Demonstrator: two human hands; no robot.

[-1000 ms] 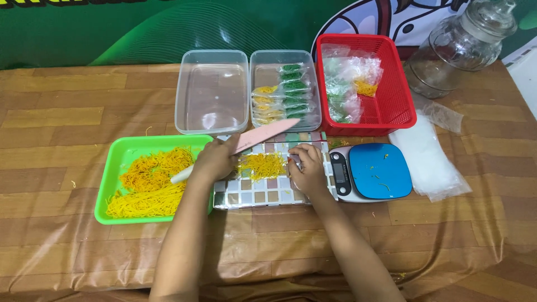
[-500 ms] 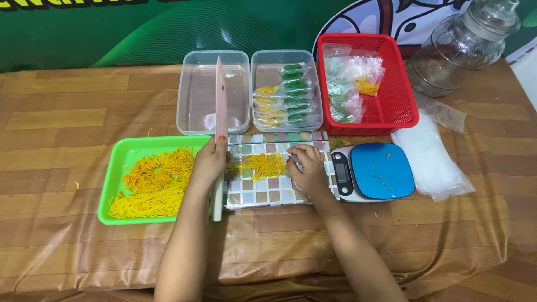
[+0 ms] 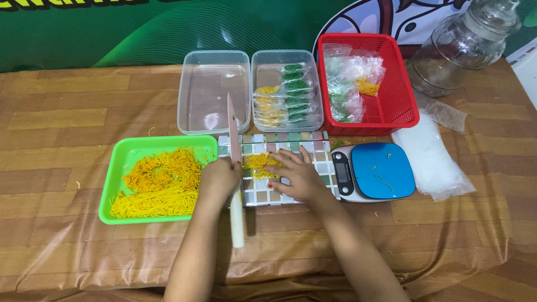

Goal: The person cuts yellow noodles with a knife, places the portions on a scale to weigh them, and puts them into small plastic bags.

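Fingers of left hand (image 3: 219, 178) curled tight around knife (image 3: 234, 168), pink blade pointing away over checkered cutting board (image 3: 279, 193), pale handle trailing back toward the body. Fingers of right hand (image 3: 295, 174) spread flat and open, gripping nothing, fingertips pressing on small heap of yellow shredded strands (image 3: 258, 162) lying on the board between the two hands. Just right of knife blade, touching those right fingertips, sits that heap. Left of the left fingers: green tray (image 3: 114, 184) piled with more yellow strands (image 3: 159, 182). Beyond the left fingers, past the blade tip: empty-looking clear plastic tub (image 3: 212, 92). Beyond the right fingers: second clear tub (image 3: 286, 89) packed with small bags of yellow and green contents. Right of the right fingers, just beside the board: kitchen scale (image 3: 373, 170) with blue top. Farther beyond and right: red basket (image 3: 403, 106) holding small plastic bags, then glass jar (image 3: 461, 47). Right of the scale: stack of clear plastic bags (image 3: 433, 159) on brown covered table (image 3: 67, 128).
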